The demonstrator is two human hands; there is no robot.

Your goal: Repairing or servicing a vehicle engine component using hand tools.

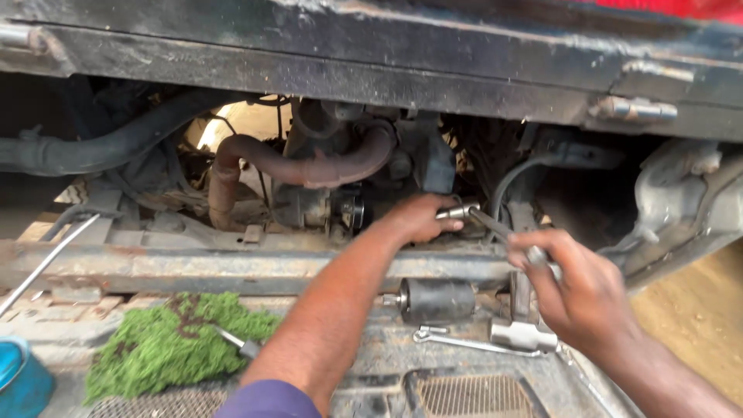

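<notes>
The left hand is closed around the head end of a metal ratchet wrench, fingers curled over the socket end just right of centre in the frame. The right hand grips the same wrench by its handle, lower and to the right, fingers wrapped fully round the shaft. The wrench runs diagonally between the two hands, head up-left, handle down-right.

Below the hands, a dark cylindrical part lies on its side on a dirty ledge at lower centre. Just to its right lies a spanner, flat, and a hammer with its head toward the bottom of the frame.

Above the left hand, a rusty curved pipe loops across the upper centre, with a black hose running toward the upper left. A rusted frame rail crosses the middle left. A green shaggy cloth lies at lower left, beside a blue container in the bottom-left corner.
</notes>
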